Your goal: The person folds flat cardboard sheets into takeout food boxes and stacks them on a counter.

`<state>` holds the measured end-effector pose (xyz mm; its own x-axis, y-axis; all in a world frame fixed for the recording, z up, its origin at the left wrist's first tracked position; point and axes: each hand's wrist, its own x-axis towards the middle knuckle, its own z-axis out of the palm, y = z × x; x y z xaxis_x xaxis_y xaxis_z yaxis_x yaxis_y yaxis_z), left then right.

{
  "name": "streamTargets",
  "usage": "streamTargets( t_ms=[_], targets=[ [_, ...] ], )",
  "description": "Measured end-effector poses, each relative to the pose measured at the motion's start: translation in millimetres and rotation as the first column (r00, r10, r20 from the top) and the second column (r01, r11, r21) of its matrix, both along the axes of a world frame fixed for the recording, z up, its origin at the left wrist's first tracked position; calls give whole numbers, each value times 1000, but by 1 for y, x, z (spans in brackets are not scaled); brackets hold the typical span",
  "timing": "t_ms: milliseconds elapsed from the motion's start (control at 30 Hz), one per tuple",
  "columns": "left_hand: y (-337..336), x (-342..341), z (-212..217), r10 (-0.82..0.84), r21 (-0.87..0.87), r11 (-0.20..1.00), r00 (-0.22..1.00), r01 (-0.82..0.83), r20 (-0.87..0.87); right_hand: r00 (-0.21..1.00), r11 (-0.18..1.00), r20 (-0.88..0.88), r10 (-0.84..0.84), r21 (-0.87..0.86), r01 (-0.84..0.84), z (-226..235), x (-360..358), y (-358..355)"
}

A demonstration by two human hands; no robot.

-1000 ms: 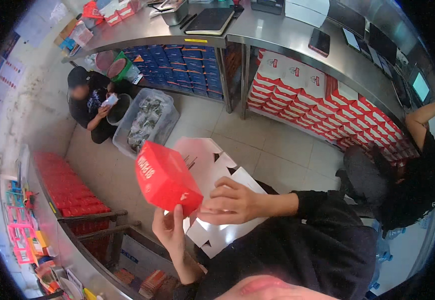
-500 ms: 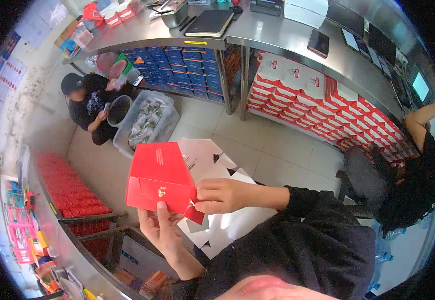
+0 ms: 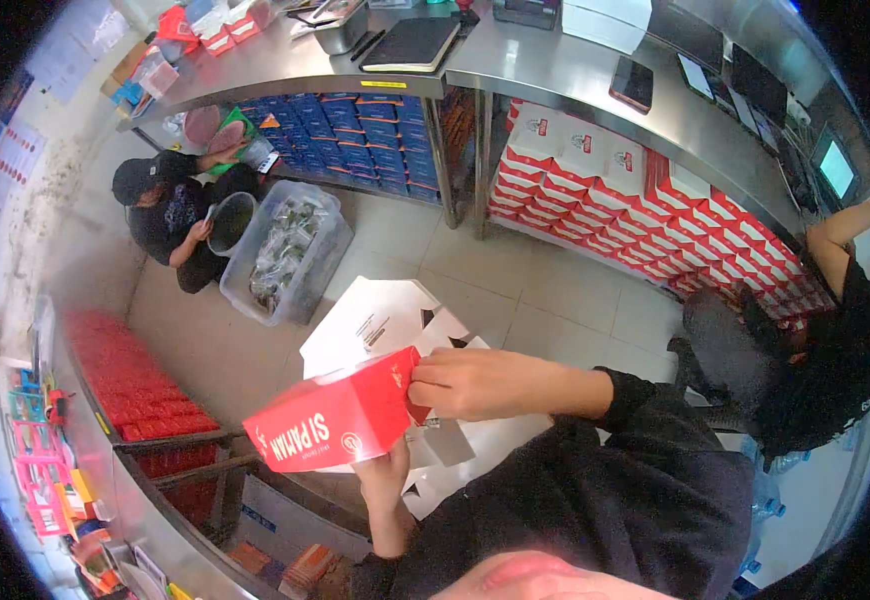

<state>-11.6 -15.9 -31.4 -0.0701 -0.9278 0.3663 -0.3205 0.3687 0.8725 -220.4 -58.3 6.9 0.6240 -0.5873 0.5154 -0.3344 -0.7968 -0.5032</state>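
A red cardboard box [image 3: 330,425] with white and gold print is tilted in front of me, its long printed side facing up. My left hand [image 3: 385,478] supports it from below at the near end; the box covers most of those fingers. At the box's right end, my right hand [image 3: 465,383] pinches the edge by a small flap, fingers closed together. Beneath the box and both hands lie flat, unfolded white carton blanks [image 3: 365,315] with cut tabs, partly hidden by my right forearm.
A clear plastic tub [image 3: 325,245] of wrapped items stands on the floor beside a crouching person [image 3: 170,210] with a dark bucket [image 3: 232,222]. Steel counters [image 3: 545,75] run along the back, over stacked red-and-white boxes [image 3: 595,200]. Another person [image 3: 805,370] sits at right. Red stacks [image 3: 135,380] fill the left shelf.
The red box has been turned and tipped, bringing its long printed side up. My left thumb has gone from its face to beneath it. The crouching person's hand has moved.
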Motion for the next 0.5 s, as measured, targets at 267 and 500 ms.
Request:
streamTargets(
  t_ms=[267,500],
  targets=[
    [-1,27,-28,-172,-84,975,943,204,286,980,981,198,10,189,-48,-14,-3,17],
    [-15,39,-9,-199,-122,827,490,548,849,941,973,256,-220,127,192,25,-70,14]
  ],
)
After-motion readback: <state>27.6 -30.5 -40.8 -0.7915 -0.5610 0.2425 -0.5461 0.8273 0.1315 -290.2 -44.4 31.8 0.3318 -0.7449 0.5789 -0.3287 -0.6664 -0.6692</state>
